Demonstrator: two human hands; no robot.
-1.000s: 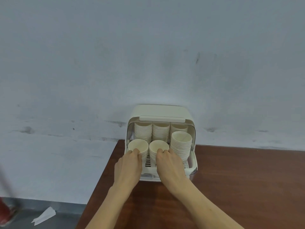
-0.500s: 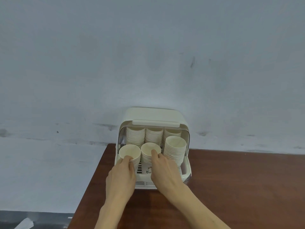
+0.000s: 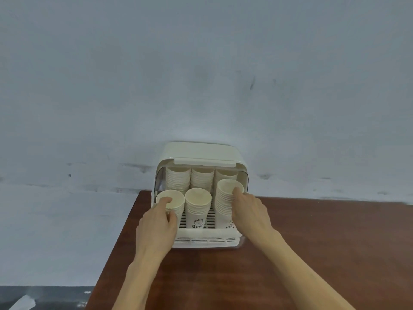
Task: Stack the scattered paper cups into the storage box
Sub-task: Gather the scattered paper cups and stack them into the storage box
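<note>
A cream storage box (image 3: 202, 152) with its front cover raised stands on the brown table against the wall. Inside, three tall stacks of paper cups (image 3: 202, 177) fill the back row. In the front row stand a short left stack (image 3: 176, 198), a middle stack (image 3: 198, 202) and a taller right stack (image 3: 224, 198). My left hand (image 3: 157, 222) grips the left front stack, one finger over its rim and the thumb on its side. My right hand (image 3: 251, 211) holds the right front stack, fingertips hooked into its top cup.
The brown table (image 3: 312, 253) reaches right and toward me; its left edge runs just left of the box. A grey-white wall (image 3: 201, 74) rises right behind the box. On the dark floor at lower left lies a white scrap (image 3: 23, 302).
My right hand has left the middle front stack and moved right onto the taller right stack. My left hand stays on the left front stack. The camera view has shifted slightly.
</note>
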